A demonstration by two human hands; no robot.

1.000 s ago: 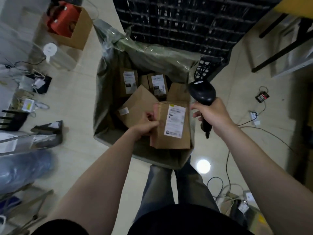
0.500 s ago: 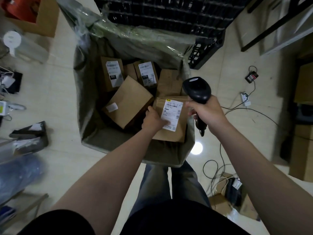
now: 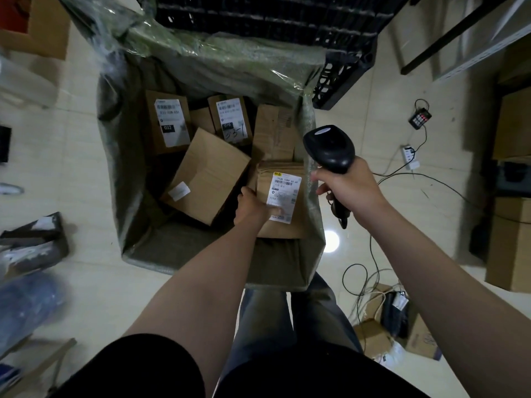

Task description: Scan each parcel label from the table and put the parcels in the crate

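A brown cardboard parcel (image 3: 287, 225) with a white label lies label-up in the near right corner of the crate (image 3: 135, 248), a large box wrapped in greenish plastic. My left hand (image 3: 253, 206) grips its left edge, thumb across the label. My right hand (image 3: 349, 191) holds a black barcode scanner (image 3: 330, 147) by its handle, just right of the crate's wall and above the parcel. Several other brown parcels lie in the crate, among them a large tilted one (image 3: 205, 175) and two labelled ones (image 3: 169, 126) (image 3: 231, 120) at the back.
A black plastic pallet crate (image 3: 258, 27) stands behind the box. Cables (image 3: 370, 271), a power strip (image 3: 409, 158) and a small keypad (image 3: 420, 119) lie on the tiled floor to the right, with cardboard boxes (image 3: 510, 248) beyond. Bags and clutter sit at the left.
My left hand has lowered the labelled parcel from above the crate's rim down into its near right corner. The scanner hand has stayed beside it.
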